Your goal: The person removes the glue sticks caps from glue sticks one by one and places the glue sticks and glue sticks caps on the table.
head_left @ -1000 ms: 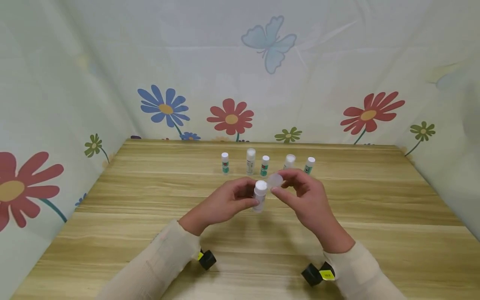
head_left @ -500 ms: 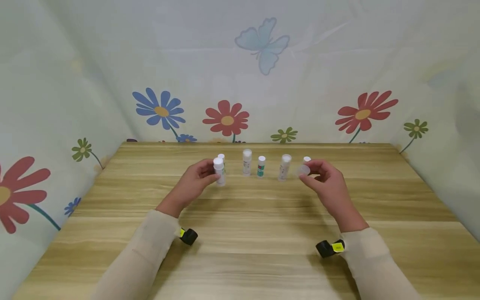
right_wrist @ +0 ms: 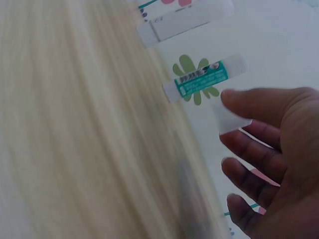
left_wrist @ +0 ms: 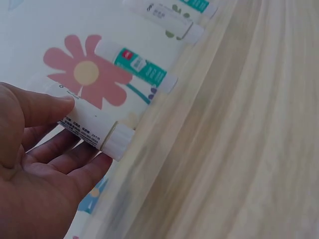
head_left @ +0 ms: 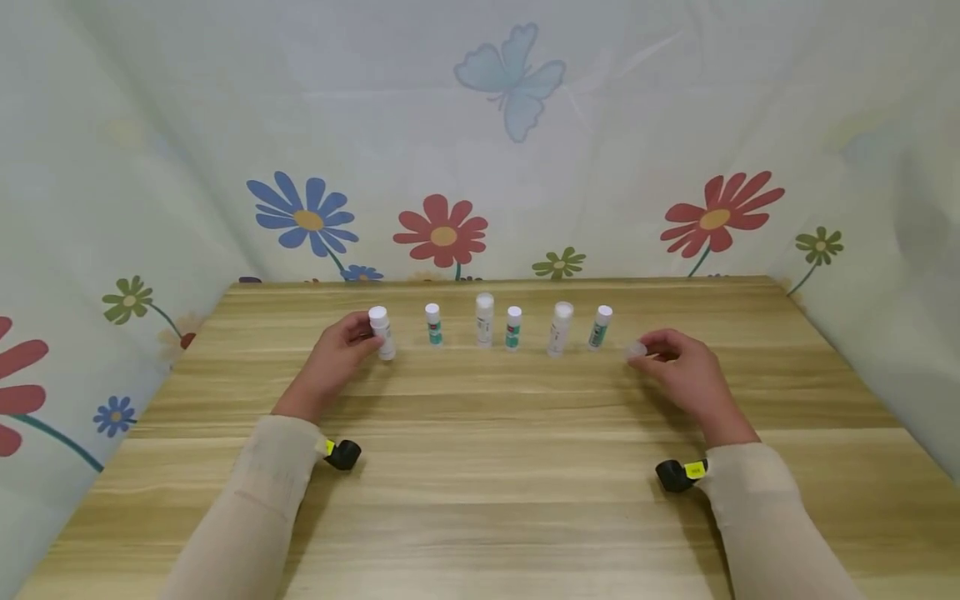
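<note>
On the left of the table, my left hand (head_left: 330, 362) holds a large white glue stick (head_left: 383, 336) nearly upright between thumb and fingers. Small dark print shows on that glue stick (left_wrist: 89, 124) in the left wrist view, with its base close over the tabletop. Over on the right, my right hand (head_left: 686, 371) pinches a small translucent cap (head_left: 636, 351) between thumb and fingertips. The right wrist view shows the cap (right_wrist: 232, 119) from the side, partly covered by the thumb, with the other fingers spread loosely below.
Between the hands stands a row: a green-labelled glue stick (head_left: 434, 327), a large white one (head_left: 484, 321), a second green one (head_left: 513, 328), another white one (head_left: 559, 330) and a tilted green one (head_left: 599, 328). Behind the wooden table (head_left: 480, 467) hangs a flowered curtain (head_left: 360, 100).
The hands have moved apart from the middle: my left hand carried the white glue stick to the left end of the row, my right hand took the cap rightward past the last green glue stick.
</note>
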`<state>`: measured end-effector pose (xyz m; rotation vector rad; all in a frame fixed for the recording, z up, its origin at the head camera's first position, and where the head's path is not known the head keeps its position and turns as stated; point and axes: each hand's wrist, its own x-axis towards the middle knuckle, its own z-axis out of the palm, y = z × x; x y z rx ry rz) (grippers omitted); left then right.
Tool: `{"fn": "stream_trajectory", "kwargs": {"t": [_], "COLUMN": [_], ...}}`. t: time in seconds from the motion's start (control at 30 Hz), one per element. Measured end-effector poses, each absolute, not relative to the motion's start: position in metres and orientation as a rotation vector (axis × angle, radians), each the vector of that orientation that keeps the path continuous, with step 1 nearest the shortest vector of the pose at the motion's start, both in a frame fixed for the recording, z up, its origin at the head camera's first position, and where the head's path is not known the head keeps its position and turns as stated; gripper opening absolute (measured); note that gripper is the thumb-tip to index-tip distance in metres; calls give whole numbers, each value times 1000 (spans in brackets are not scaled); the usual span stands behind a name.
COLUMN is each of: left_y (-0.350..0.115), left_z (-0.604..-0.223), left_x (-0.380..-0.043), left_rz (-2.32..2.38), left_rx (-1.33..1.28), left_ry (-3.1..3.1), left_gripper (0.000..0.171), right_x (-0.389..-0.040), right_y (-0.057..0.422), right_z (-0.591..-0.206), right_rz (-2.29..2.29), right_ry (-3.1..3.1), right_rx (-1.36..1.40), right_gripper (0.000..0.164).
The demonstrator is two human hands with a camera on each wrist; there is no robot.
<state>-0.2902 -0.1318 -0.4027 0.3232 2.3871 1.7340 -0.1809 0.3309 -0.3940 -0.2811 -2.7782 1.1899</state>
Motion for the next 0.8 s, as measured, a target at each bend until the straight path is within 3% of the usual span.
{"fn": "stream_trajectory", "kwargs": {"t": [0.8], "left_y": [-138], "left_z": [-416], "left_x": [-294], "left_rz": [1822], "left_rx": [322], "left_ry": [2295], "left_gripper": [44], "right_x": [-195], "right_y": [336], "right_z": [-410], "right_rz": [969], "right_ry": [-2861], "right_rx": [-259], "right_gripper": [44]}}
